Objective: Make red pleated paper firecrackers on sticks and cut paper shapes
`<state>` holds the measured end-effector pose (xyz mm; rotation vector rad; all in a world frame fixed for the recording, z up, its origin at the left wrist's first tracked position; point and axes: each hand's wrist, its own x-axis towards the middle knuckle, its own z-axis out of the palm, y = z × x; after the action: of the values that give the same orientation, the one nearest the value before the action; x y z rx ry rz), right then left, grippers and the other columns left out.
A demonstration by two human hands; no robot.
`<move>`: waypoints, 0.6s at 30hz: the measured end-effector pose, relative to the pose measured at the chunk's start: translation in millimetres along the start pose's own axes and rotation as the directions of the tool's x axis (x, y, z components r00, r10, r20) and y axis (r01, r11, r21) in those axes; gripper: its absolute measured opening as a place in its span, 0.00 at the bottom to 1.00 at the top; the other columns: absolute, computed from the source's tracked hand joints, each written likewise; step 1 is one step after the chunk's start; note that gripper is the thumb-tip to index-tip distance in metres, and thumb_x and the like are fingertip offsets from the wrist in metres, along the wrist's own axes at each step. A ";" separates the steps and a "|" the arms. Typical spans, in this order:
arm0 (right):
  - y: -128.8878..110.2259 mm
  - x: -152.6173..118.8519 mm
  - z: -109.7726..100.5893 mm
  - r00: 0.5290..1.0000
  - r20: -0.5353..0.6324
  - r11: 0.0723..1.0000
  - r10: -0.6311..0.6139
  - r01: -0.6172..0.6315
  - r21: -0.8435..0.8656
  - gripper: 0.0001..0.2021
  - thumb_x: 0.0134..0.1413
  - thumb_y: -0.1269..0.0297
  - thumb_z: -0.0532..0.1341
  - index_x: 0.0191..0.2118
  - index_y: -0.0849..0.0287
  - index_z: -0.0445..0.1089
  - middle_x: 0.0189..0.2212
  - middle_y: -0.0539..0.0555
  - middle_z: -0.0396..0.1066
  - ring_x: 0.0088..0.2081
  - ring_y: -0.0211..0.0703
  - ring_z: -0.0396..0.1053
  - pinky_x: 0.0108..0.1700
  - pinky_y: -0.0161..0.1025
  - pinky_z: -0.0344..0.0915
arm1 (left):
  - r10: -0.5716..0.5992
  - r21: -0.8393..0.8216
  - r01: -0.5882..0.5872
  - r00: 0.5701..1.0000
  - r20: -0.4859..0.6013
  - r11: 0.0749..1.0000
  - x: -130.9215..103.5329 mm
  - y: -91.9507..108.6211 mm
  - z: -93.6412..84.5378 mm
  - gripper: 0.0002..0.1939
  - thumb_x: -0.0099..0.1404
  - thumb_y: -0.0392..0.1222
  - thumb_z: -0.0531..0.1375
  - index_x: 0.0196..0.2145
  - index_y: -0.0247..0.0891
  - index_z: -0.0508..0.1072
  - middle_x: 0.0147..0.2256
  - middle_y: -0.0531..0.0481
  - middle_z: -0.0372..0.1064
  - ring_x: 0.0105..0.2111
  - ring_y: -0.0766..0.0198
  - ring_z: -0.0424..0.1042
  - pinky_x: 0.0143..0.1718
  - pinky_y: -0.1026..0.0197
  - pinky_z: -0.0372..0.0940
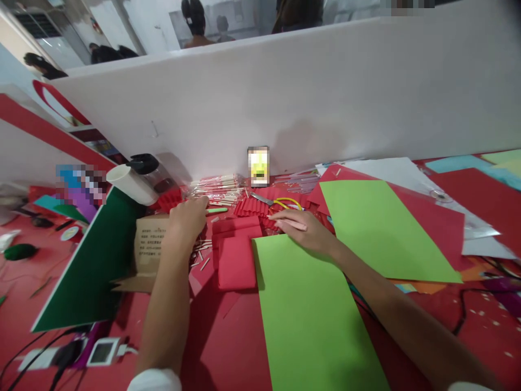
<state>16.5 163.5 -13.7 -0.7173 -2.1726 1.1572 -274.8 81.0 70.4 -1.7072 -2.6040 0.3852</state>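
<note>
My left hand [188, 217] reaches to the small sticks and wrapped bundles at the back left; its fingertips are hidden behind the hand. Beside it lies a light green pen-like tool [217, 210]. My right hand [303, 231] has its fingers closed round a pale pink pen-like tool [293, 224], above the far edge of a green sheet [305, 315]. Just beyond it are yellow-handled scissors [287, 203] and folded red paper [250, 207]. Between my hands sits a red packet [236, 263].
A green board [87, 266] and a brown paper bag [150, 250] stand left, near a white cup [130, 183] and a dark-lidded bottle [150, 168]. A phone [258, 166] leans on the white partition [366, 103]. More coloured sheets [391, 228] lie right.
</note>
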 end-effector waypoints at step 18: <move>0.4 -0.6 -0.1 0.989 -0.140 0.996 0.047 -0.036 0.084 0.06 0.59 0.68 0.63 0.41 0.53 0.76 0.43 0.55 0.78 0.39 0.48 0.75 0.42 0.43 0.70 | 0.042 -0.107 -0.029 0.992 0.120 0.994 42.3 10.4 55.9 0.17 0.73 0.39 0.55 0.54 0.37 0.79 0.54 0.30 0.78 0.54 0.43 0.78 0.54 0.46 0.71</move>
<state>17.0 163.4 -14.1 -0.7880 -1.9901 1.1725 -290.4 111.9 8.5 -1.8198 -2.7284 0.3706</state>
